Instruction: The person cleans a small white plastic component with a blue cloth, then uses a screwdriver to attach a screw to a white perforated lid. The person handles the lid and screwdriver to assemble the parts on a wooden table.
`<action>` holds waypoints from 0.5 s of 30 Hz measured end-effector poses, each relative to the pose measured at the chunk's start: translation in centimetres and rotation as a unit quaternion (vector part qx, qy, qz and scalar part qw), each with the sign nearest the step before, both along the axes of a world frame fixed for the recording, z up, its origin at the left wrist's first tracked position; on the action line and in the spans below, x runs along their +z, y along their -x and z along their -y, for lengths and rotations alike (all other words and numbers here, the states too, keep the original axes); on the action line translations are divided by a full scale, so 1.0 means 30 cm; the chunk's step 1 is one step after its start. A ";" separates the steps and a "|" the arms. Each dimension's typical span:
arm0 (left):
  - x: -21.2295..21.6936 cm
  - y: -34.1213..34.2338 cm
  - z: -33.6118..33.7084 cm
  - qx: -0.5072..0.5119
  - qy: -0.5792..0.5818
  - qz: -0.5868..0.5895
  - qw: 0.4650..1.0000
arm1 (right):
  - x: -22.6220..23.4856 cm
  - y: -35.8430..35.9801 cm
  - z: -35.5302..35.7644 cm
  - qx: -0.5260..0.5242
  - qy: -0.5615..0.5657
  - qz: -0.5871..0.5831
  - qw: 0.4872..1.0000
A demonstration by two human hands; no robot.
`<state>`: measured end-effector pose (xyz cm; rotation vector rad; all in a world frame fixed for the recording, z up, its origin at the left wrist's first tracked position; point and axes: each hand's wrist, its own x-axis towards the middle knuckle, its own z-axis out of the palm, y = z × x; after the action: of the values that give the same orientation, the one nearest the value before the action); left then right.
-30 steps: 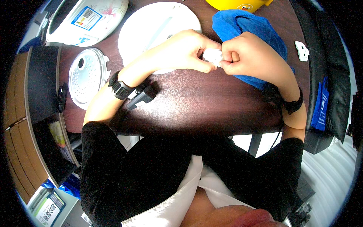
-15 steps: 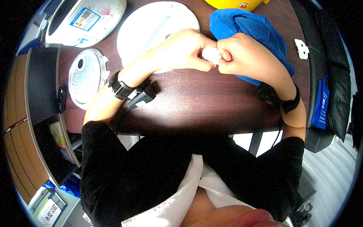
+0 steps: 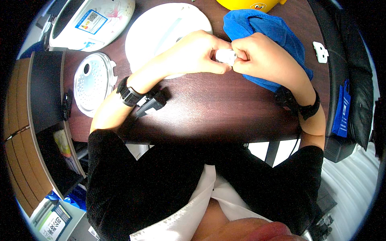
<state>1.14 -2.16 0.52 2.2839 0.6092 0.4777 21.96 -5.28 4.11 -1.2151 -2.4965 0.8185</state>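
Above the far part of the table, my left hand (image 3: 199, 52) and my right hand (image 3: 261, 54) meet around a small white part (image 3: 225, 57). The thumb and fingers of the left hand close on its left side. My right hand is curled into a fist at its right end, and those fingers cover much of it. Its exact kind cannot be made out. Just behind and below the right hand lies a crumpled blue cloth (image 3: 277, 30). A round white lid (image 3: 146, 36) lies beyond my left forearm, which overlaps its near edge.
A round perforated steamer tray (image 3: 96, 94) lies at the left, near a white floral-patterned pot (image 3: 108, 30). A yellow container (image 3: 241, 4) stands at the far edge. On the right side of the brown table (image 3: 213, 108) sits a small white plastic piece (image 3: 321, 52).
Both hands stay together on the white part. My right hand has tilted up very slightly, and little else differs.
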 end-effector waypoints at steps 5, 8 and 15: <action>0.008 0.001 0.001 -0.009 0.018 0.008 1.000 | -0.013 -0.012 -0.005 -0.002 0.027 -0.030 0.999; 0.021 0.000 -0.001 -0.014 0.013 -0.009 1.000 | -0.006 -0.015 -0.002 0.013 -0.003 -0.017 1.000; 0.002 0.003 0.000 -0.015 0.029 0.013 0.999 | -0.012 -0.033 -0.034 0.045 0.056 -0.038 0.997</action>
<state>1.04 -2.15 0.57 2.2249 0.5677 0.4696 22.94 -4.25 3.77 -1.0896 -2.4889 1.0195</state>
